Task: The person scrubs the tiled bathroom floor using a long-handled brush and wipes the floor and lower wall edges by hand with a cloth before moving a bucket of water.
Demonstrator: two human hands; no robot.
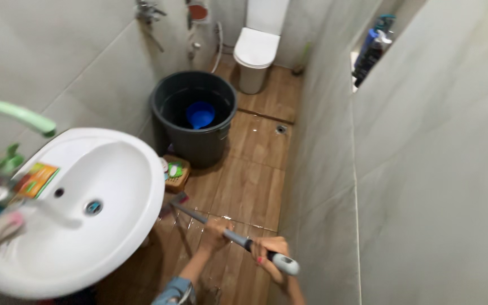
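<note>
Wet wood-look floor (249,186), grey tiled walls (425,169).

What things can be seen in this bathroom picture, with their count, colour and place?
Mop: one, grey handle, head on wet floor below sink.
Sink: one, white, left.
Bucket: one, dark grey, centre.
Scoop: one, blue, inside bucket.
Toilet: one, white, far end.
Floor: brown wood-look.
Floor drain: one, beside right wall.
Bottles: blue and dark, count unclear, wall niche.
Left hand: gripping mop handle, lower down.
Right hand: gripping handle near its end.
</note>
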